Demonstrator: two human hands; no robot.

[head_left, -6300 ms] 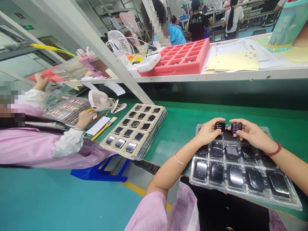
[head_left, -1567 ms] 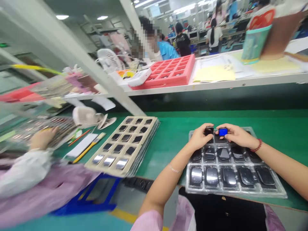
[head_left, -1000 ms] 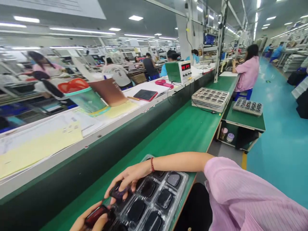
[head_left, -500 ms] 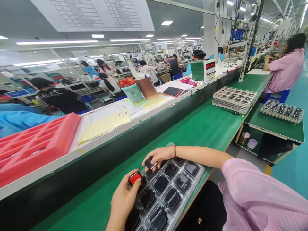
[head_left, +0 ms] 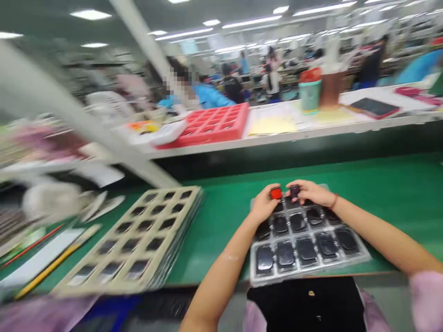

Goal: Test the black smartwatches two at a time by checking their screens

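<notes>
My left hand [head_left: 265, 205] pinches a small square device [head_left: 276, 193] by its edges, and its face shines red. My right hand [head_left: 313, 192] holds a similar dark square device [head_left: 295, 190] in its fingertips, close to the other one. Both hands hover over the far edge of a clear plastic blister tray [head_left: 277, 279]. Rows of glossy black square devices sit in its pockets. My hands hide the tray's far pockets. The picture is blurred, so fine details of the devices are hard to make out.
A stack of beige trays [head_left: 138, 235] holding dark square pieces lies on the green bench mat [head_left: 214, 258] to the left. A red foam tray [head_left: 214, 124] stands on the white shelf [head_left: 311, 131] behind. A blurred pink sleeve [head_left: 41, 313] shows at the lower left.
My view has swung back from the right, along the bench, to face the shelf. My hands have come closer together over the tray, each still holding its device.
</notes>
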